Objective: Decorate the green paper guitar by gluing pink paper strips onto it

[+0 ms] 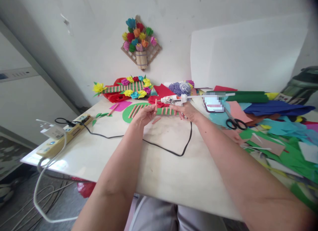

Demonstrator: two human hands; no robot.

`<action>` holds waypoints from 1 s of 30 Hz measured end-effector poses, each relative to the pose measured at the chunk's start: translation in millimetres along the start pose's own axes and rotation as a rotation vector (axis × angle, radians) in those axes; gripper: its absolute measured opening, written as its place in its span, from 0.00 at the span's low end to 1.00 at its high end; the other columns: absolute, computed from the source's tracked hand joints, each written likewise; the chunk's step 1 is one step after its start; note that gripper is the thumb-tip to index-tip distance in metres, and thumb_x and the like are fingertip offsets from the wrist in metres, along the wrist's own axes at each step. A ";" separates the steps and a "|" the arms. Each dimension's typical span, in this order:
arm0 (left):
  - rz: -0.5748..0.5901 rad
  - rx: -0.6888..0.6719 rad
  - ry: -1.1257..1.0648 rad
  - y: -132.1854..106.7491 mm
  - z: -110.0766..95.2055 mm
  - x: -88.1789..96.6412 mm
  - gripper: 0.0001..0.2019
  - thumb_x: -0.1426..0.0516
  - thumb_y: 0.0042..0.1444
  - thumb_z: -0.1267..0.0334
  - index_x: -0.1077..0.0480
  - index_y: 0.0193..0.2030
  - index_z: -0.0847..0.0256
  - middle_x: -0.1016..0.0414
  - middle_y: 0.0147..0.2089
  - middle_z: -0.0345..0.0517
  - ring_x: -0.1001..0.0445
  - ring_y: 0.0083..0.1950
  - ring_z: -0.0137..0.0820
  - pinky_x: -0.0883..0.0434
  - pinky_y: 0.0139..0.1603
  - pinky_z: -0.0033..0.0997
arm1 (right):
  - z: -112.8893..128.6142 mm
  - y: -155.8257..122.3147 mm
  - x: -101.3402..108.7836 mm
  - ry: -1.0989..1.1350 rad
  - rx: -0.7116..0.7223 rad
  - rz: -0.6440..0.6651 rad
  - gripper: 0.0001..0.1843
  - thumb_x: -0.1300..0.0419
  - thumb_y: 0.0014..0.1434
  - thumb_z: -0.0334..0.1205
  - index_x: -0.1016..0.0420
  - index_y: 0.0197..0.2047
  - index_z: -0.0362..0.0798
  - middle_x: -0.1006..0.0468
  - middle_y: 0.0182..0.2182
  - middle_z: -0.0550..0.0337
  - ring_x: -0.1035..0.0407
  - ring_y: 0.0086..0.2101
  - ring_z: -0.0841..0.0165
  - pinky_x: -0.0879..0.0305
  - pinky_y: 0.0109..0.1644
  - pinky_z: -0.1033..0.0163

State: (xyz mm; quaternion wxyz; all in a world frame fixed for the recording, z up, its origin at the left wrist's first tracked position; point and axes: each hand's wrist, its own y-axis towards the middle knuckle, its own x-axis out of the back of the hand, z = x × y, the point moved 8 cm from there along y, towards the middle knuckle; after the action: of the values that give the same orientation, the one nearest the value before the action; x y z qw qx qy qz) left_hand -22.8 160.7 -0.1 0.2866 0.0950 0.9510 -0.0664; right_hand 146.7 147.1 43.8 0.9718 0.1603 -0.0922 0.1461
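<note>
My left hand (147, 114) pinches a small pink paper strip (156, 105) upright above the table. Closed round the handle of a white hot glue gun (174, 99) is my right hand (185, 111); the gun's nozzle points left towards the strip. A long glue stick (211, 96) juts from its back. Beneath both hands lies a green guitar-shaped paper cutout (127, 114) with several pink strips across it. One loose pink strip (156, 120) rests on the table just in front of it.
A flower-trimmed paper guitar (124, 88) stands at the back. Scissors (236, 123), a phone (214, 104) and coloured paper scraps (273, 138) lie on the right. At left is a power strip (64, 138); a black cord (161, 147) crosses the table (169, 178).
</note>
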 end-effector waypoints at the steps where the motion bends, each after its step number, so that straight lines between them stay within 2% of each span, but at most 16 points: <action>1: 0.000 0.002 -0.004 0.3 0.0 0.4 0.05 0.47 0.51 0.77 0.30 0.31 0.69 0.30 0.25 0.42 0.30 0.26 0.21 0.31 0.26 0.16 | -0.7 0.4 -0.1 -0.008 -0.004 0.003 0.18 0.38 0.46 0.52 0.33 0.21 0.45 0.31 0.14 0.62 0.46 0.09 0.77 0.50 0.11 0.67; 16: -0.005 -0.005 -0.038 3.2 0.2 3.1 0.05 0.47 0.51 0.76 0.30 0.33 0.68 0.30 0.25 0.41 0.29 0.27 0.21 0.31 0.26 0.16 | -8.2 3.1 -2.2 -0.027 -0.027 0.021 0.17 0.37 0.45 0.50 0.34 0.20 0.45 0.33 0.15 0.63 0.46 0.09 0.76 0.50 0.11 0.66; 30: 0.006 0.008 -0.027 -1.1 1.5 -2.6 0.06 0.48 0.51 0.77 0.30 0.31 0.70 0.30 0.26 0.44 0.30 0.27 0.22 0.32 0.26 0.17 | -13.4 5.2 3.5 -0.028 -0.030 -0.040 0.19 0.37 0.44 0.54 0.33 0.20 0.46 0.32 0.14 0.62 0.46 0.10 0.77 0.51 0.10 0.68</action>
State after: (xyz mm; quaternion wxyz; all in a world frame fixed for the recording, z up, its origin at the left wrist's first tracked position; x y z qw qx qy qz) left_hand -20.1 158.9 0.3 0.2993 0.0979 0.9465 -0.0707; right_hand 150.1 157.2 33.6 0.9755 0.1497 -0.1046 0.1228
